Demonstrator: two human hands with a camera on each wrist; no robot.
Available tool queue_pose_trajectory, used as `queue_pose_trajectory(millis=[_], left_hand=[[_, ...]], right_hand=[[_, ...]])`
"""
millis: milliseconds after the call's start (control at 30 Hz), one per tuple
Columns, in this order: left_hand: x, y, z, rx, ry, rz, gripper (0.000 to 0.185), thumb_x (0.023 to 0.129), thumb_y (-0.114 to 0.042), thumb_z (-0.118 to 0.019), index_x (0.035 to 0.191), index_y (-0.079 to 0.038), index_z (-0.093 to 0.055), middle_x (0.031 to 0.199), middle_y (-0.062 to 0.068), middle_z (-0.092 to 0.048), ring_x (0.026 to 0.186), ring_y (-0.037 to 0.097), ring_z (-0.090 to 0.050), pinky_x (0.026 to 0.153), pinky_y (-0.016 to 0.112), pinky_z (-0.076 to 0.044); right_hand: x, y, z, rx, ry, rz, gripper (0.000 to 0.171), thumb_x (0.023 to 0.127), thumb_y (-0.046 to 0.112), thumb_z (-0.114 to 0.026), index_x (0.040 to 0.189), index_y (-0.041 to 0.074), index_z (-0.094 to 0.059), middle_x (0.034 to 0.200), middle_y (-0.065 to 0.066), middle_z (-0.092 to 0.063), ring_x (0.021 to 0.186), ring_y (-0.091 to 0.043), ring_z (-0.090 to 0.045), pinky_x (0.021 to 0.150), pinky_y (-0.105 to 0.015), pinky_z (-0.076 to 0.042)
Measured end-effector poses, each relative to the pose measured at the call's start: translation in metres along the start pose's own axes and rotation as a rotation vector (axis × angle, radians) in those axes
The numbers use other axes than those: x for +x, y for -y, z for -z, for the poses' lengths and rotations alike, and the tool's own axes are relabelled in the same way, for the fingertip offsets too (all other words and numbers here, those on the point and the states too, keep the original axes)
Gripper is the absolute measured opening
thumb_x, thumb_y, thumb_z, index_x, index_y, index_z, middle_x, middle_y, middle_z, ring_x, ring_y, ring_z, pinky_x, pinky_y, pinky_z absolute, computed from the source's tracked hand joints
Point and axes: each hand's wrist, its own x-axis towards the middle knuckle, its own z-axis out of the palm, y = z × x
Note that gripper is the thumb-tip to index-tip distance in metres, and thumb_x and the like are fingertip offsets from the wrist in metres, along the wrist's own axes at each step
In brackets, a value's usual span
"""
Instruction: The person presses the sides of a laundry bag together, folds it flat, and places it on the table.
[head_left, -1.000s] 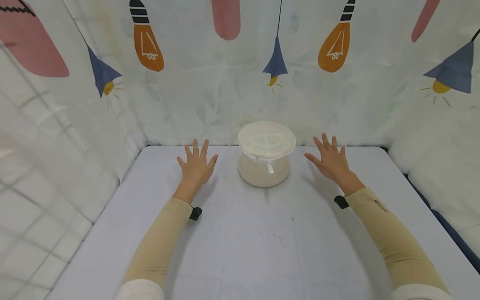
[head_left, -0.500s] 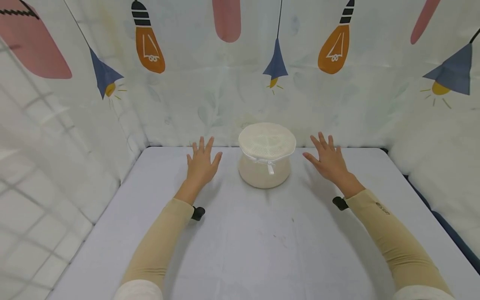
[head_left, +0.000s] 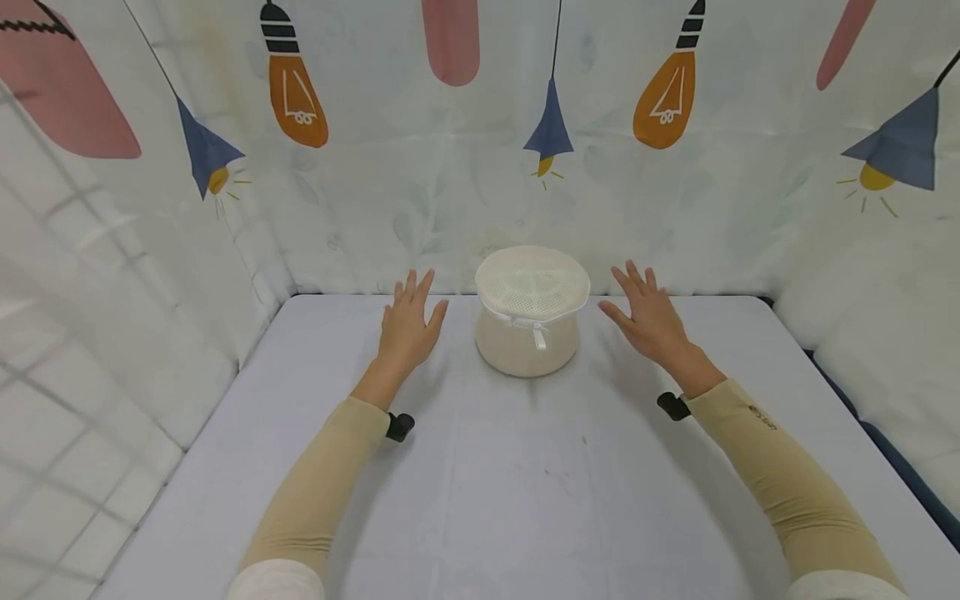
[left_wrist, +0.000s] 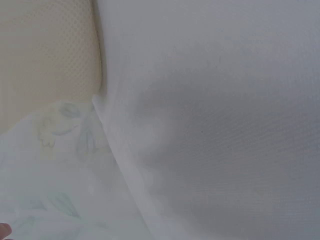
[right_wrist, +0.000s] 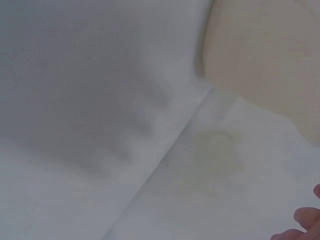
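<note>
**Two spread hands flanking a cream mesh bag**

A printed backdrop point(head_left: 480, 196) is hanging behind, showing lamps and bulbs. The white-covered table point(head_left: 510, 500) is lying below my arms. My tan left sleeve point(head_left: 315, 487) and tan right sleeve point(head_left: 787, 479) are reaching forward from the near side. The cream mesh-topped bag point(head_left: 529, 321) is standing upright near the far edge, between my hands, near both, touching neither. My left hand point(head_left: 408, 329) is hovering on the bag's left, fingers extended, thumb angling away from them. My right hand point(head_left: 651, 321) is hovering on the bag's right, also spread, thumb pointing toward the bag. Both are casting shadows on the cloth; in the wrist views only fingertips are showing. Black wrist devices point(head_left: 401, 427) are sitting by my cuffs. A white zipper pull point(head_left: 539, 336) is dangling at the bag's front. Dark lettering point(head_left: 763, 417) is running along my right sleeve, too small to read.
</note>
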Motion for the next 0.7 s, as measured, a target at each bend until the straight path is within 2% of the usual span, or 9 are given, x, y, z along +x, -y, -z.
queue_pose_trajectory(millis=[233,467,700], left_hand=[[0.0,-0.006,0.001,-0.054,-0.01,-0.004,0.064,0.11,-0.044,-0.041,0.165,-0.016,-0.023,0.169,0.017,-0.017,0.152,0.046,-0.016,0.118,0.068,-0.015],[0.0,-0.009,0.001,-0.091,-0.019,-0.004,0.063,0.11,-0.042,-0.043,0.165,-0.017,-0.024,0.169,0.014,-0.017,0.154,0.04,-0.015,0.119,0.064,-0.018],[-0.001,-0.013,0.001,-0.138,-0.046,0.004,0.062,0.109,-0.04,-0.045,0.164,-0.017,-0.027,0.169,0.014,-0.021,0.154,0.038,-0.018,0.118,0.063,-0.024]], right_hand=[[-0.001,0.009,0.004,0.044,-0.005,0.001,0.081,0.106,0.057,-0.043,0.164,0.005,-0.02,0.17,-0.02,-0.006,0.154,-0.046,-0.001,0.117,-0.069,-0.013],[-0.003,0.015,0.003,0.103,-0.013,-0.013,0.089,0.103,0.069,-0.035,0.165,0.008,-0.016,0.171,-0.015,-0.005,0.155,-0.041,-0.006,0.107,-0.075,-0.03],[-0.003,0.019,0.002,0.149,-0.033,0.001,0.088,0.103,0.068,-0.037,0.165,0.008,-0.018,0.171,-0.015,-0.007,0.154,-0.042,-0.009,0.113,-0.071,-0.023]])
